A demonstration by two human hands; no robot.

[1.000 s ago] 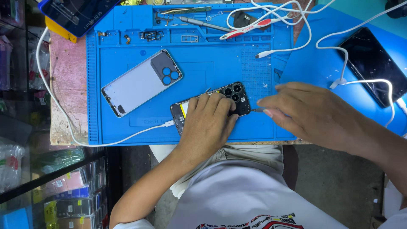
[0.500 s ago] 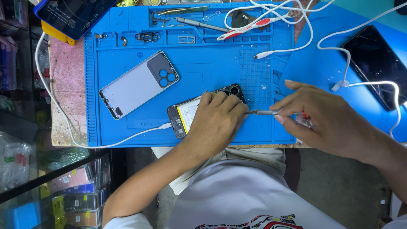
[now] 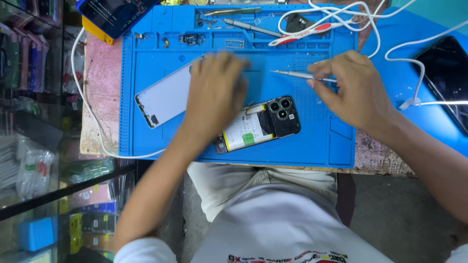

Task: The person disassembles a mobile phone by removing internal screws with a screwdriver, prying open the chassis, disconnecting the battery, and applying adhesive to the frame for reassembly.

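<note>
Blue mat [image 3: 146,141]: my right hand [image 3: 358,92] is pinching the slim screwdriver [image 3: 297,74]; left hand [image 3: 214,95] is hovering, fingers released; opened phone [image 3: 261,124] seems fragile, so edges only.

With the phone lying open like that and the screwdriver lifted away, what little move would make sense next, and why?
Probably bring the left hand down to steady the opened phone, then lower the screwdriver tip to it. The right hand holds the tool above the blue mat, off the phone, and the left hand hovers blurred over the grey back cover, so nothing pins the phone.
</note>
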